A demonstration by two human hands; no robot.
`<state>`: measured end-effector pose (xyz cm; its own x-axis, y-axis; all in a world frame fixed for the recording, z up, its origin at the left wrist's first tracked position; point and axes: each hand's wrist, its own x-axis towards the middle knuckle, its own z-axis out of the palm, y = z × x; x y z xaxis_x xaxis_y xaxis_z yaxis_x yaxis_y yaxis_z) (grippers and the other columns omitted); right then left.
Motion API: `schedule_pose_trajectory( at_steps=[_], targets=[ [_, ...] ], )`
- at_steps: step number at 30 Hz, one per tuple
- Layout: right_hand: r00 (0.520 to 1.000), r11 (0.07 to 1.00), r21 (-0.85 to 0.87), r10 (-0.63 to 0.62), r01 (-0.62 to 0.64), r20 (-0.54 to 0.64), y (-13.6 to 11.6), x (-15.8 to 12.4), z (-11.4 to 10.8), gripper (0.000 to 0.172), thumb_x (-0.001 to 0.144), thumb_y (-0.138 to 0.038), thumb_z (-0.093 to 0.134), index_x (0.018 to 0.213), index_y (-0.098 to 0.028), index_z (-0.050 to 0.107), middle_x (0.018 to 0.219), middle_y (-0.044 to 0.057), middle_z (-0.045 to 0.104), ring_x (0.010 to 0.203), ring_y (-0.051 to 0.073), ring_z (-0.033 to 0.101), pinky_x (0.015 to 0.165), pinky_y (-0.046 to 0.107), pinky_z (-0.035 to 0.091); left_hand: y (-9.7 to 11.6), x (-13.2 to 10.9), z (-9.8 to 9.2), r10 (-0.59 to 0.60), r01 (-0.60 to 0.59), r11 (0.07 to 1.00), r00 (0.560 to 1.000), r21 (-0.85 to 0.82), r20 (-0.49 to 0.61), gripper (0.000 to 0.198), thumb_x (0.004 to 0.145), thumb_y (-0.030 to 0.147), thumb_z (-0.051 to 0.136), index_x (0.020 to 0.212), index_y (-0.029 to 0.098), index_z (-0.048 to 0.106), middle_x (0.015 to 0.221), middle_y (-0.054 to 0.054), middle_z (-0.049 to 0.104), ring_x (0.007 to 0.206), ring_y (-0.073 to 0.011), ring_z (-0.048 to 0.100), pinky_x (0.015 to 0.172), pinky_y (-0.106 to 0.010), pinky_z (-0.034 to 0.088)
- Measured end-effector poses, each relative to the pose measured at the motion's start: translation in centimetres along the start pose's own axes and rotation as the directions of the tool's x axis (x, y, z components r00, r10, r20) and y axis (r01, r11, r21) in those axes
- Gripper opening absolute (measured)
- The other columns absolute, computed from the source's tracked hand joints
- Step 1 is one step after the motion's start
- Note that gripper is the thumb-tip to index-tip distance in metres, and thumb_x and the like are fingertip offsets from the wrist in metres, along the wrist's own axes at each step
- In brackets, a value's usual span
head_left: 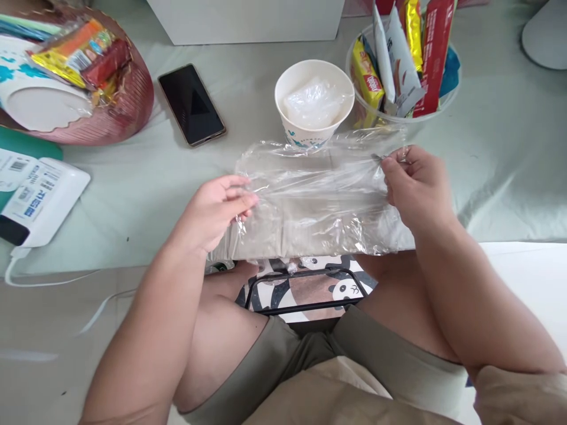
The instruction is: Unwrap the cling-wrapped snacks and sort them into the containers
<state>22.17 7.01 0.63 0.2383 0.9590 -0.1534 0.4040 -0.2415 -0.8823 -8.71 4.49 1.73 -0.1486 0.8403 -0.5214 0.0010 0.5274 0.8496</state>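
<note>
A clear, wrinkled plastic bag point(314, 200) lies stretched between my hands along the front edge of the table. My left hand point(221, 206) pinches its left side between thumb and fingers. At the upper right corner, my right hand point(416, 183) is closed on the same plastic, thumb against the curled fingers. A small dark tip shows by the right thumb; I cannot make out what it is. Just beyond the plastic stands a white paper cup point(295, 133) with blue print, and crumpled clear plastic point(316, 103) sits inside it.
A black phone point(192, 105) lies left of the cup. A clear tub point(449, 106) of snack packets stands at the right, a pink basket point(137, 109) at the left. Nearer are a white power bank-like box point(66, 200) and cable point(53, 283). A panda-print stool point(310, 289) is below.
</note>
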Motion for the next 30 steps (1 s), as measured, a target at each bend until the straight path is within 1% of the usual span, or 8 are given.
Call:
schedule_pose_trajectory(
  at_steps=[4, 7, 10, 13, 16, 20, 24, 30],
  targets=[
    [1.0, 0.998, 0.059, 0.027, -0.027, 0.0, -0.4, -0.2, 0.1, 0.019, 0.09, -0.031, 0.069, 0.079, -0.023, 0.055, 0.05, -0.007, 0.046, 0.039, 0.009, 0.039, 0.039, 0.024, 0.029, 0.2, 1.0, -0.8, 0.192, -0.234, 0.943, 0.964, -0.235, -0.186, 0.024, 0.075, 0.016, 0.075, 0.092, 0.023, 0.059, 0.07, 0.004, 0.066, 0.059, -0.0079, 0.059, 0.055, -0.018, 0.047],
    [0.997, 0.98, 0.188, 0.053, -0.062, 0.053, -0.7, -0.3, 0.2, 0.024, 0.087, -0.034, 0.074, 0.079, -0.023, 0.053, 0.053, -0.008, 0.045, 0.04, 0.007, 0.036, 0.039, 0.022, 0.027, 0.4, 0.6, -0.8, 0.175, -0.171, 0.955, 0.985, -0.243, -0.008, 0.051, 0.075, 0.024, 0.078, 0.116, 0.031, 0.049, 0.083, 0.003, 0.074, 0.072, -0.0157, 0.071, 0.068, -0.028, 0.058],
    [0.992, 0.943, 0.316, 0.072, -0.101, 0.102, -0.9, -0.4, 0.2, 0.032, 0.082, -0.042, 0.078, 0.077, -0.024, 0.051, 0.053, -0.008, 0.043, 0.041, 0.007, 0.033, 0.038, 0.022, 0.024, 0.8, -0.5, -0.6, 0.152, -0.145, 0.988, 0.979, -0.059, 0.138, 0.077, 0.074, 0.022, 0.081, 0.137, 0.034, 0.038, 0.079, 0.003, 0.075, 0.058, -0.0146, 0.068, 0.062, -0.027, 0.053],
    [0.992, 0.916, 0.384, 0.089, -0.118, 0.094, -1.2, -0.3, 0.0, 0.041, 0.077, -0.049, 0.081, 0.076, -0.025, 0.048, 0.052, -0.009, 0.04, 0.041, 0.006, 0.03, 0.037, 0.022, 0.021, 1.1, -1.1, -0.9, 0.144, -0.146, 0.989, 0.984, 0.007, 0.108, 0.073, 0.083, 0.033, 0.076, 0.144, 0.033, 0.035, 0.077, 0.0, 0.076, 0.053, -0.016, 0.069, 0.054, -0.024, 0.046],
    [0.995, 0.905, 0.416, 0.072, -0.092, 0.064, -1.5, -0.4, 0.0, 0.045, 0.078, -0.052, 0.08, 0.076, -0.025, 0.043, 0.052, -0.009, 0.038, 0.039, 0.006, 0.03, 0.037, 0.022, 0.02, 1.0, -1.1, -1.7, -0.041, 0.029, 0.995, 0.992, 0.096, 0.121, 0.077, 0.09, 0.062, 0.06, 0.152, 0.031, 0.03, 0.072, -0.007, 0.076, 0.053, -0.0247, 0.073, 0.046, -0.025, 0.044],
    [0.993, 0.906, 0.411, 0.061, -0.099, 0.104, -2.4, -1.2, -0.1, 0.036, 0.087, -0.052, 0.068, 0.08, -0.027, 0.044, 0.063, -0.006, 0.059, 0.036, 0.005, 0.021, 0.039, 0.027, 0.017, 0.4, -1.0, -2.1, -0.215, 0.16, 0.969, 0.921, 0.187, 0.324, 0.098, 0.083, 0.077, 0.058, 0.161, 0.028, 0.024, 0.082, -0.015, 0.08, 0.071, -0.0329, 0.08, 0.054, -0.03, 0.055],
    [0.974, 0.887, 0.436, 0.058, -0.151, 0.22, -3.1, -2.0, -0.7, 0.035, 0.086, -0.053, 0.065, 0.082, -0.027, 0.043, 0.107, -0.001, 0.078, 0.035, 0.003, 0.016, 0.039, 0.03, 0.016, 0.2, -1.1, -1.0, -0.164, 0.13, 0.986, 0.865, 0.103, 0.474, 0.097, 0.084, 0.062, 0.068, 0.163, 0.032, 0.021, 0.098, -0.014, 0.082, 0.09, -0.0302, 0.082, 0.07, -0.03, 0.061],
    [0.931, 0.774, 0.612, -0.084, -0.163, 0.354, -2.3, -2.1, -1.7, 0.055, 0.067, -0.062, 0.079, 0.085, -0.029, 0.039, 0.117, -0.006, 0.079, 0.026, -0.001, 0.011, 0.028, 0.026, 0.007, 1.0, -1.1, 0.5, -0.208, 0.222, 0.974, 0.808, 0.042, 0.551, 0.094, 0.079, 0.065, 0.064, 0.159, 0.031, 0.028, 0.081, -0.01, 0.079, 0.05, -0.0262, 0.072, 0.039, -0.022, 0.039]
  ],
)
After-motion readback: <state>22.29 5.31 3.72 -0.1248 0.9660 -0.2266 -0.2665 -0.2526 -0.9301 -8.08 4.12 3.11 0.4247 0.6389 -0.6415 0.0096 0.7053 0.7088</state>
